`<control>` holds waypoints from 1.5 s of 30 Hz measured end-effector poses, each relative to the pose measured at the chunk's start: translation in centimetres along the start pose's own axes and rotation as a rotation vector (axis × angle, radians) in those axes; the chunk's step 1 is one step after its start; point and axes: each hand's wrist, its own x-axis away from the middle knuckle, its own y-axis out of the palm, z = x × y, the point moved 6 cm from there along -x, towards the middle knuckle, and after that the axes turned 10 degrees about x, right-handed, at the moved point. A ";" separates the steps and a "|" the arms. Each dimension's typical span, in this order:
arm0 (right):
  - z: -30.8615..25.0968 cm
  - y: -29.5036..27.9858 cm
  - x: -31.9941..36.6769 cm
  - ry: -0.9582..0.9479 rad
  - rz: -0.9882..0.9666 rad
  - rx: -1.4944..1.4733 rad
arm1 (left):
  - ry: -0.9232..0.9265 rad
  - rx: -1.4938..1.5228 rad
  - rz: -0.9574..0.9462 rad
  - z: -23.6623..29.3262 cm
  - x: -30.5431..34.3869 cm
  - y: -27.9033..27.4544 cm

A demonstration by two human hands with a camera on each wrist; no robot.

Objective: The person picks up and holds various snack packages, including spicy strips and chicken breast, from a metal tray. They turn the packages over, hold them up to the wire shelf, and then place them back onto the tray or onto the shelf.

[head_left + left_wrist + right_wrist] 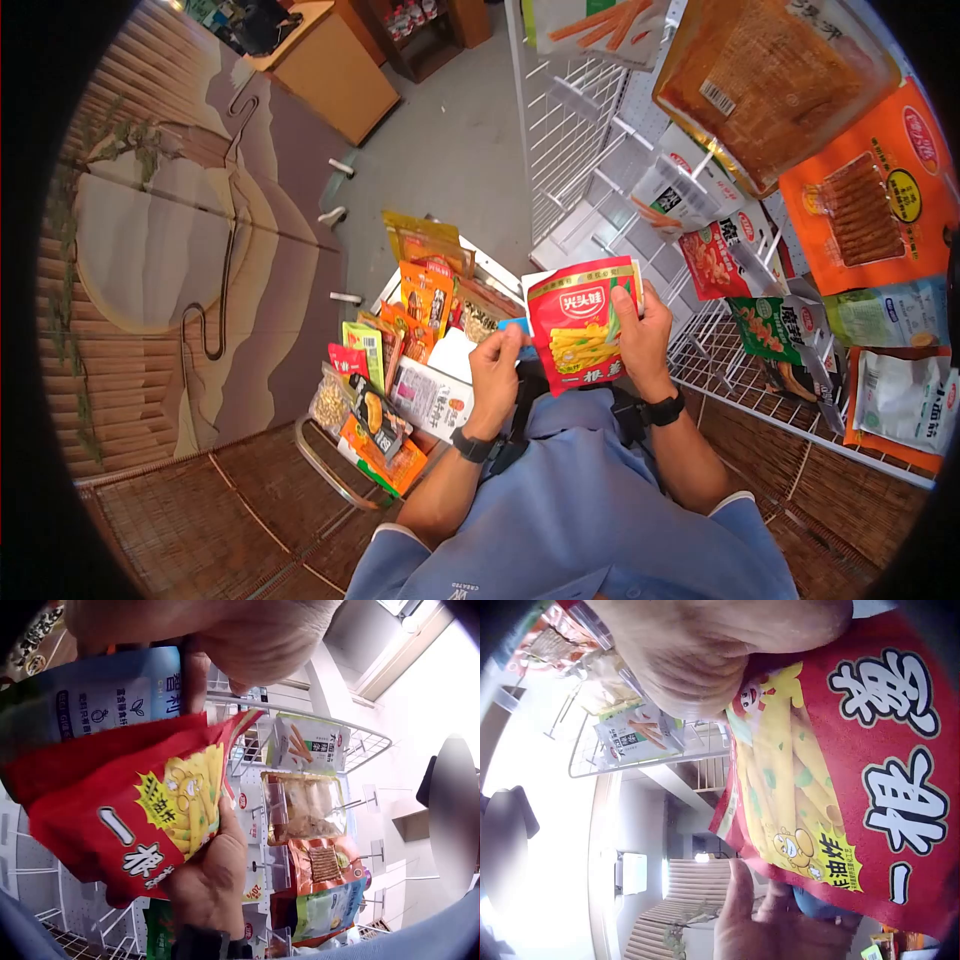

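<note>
Upright in front of the chest is a red snack bag [580, 330] with yellow sticks pictured on it. My right hand [645, 335] grips its right edge, thumb on the front. On the other side, my left hand [492, 378] pinches a blue packet [514, 328], which is mostly hidden behind the red bag in the head view. More of the blue packet [112, 697] shows in the left wrist view, lying against the back of the red bag [142, 817]. From the right wrist, the red bag [855, 787] spans between both hands.
A cart [490, 262] loaded with several snack packets stands at the left. To the right, a white wire rack [570, 130] carries hanging bags, among them an orange packet [870, 190] and a large brown pack [770, 90]. A wooden counter [325, 75] stands farther back.
</note>
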 end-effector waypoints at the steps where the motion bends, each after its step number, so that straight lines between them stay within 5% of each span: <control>1: 0.7 -0.2 -0.8 0.069 0.018 -0.058 | 0.009 0.008 0.061 0.3 0.1 -0.6; 5: 0.1 -0.9 -5.0 0.110 0.086 -0.073 | 0.053 0.010 0.150 1.1 0.2 -2.8; 13: -1.3 0.7 -12.7 -0.298 0.351 0.166 | 0.039 -0.065 0.158 1.2 1.9 -4.1; 16: -1.5 1.5 -14.7 -0.279 0.362 0.242 | 0.027 -0.025 0.183 1.2 2.4 -4.2; 31: -6.1 3.1 -15.5 -0.552 0.431 0.149 | 0.031 -0.004 0.179 1.3 2.8 -5.1; 45: -4.8 2.4 -18.5 -0.450 0.555 0.172 | 0.022 -0.010 0.155 0.9 2.7 -4.8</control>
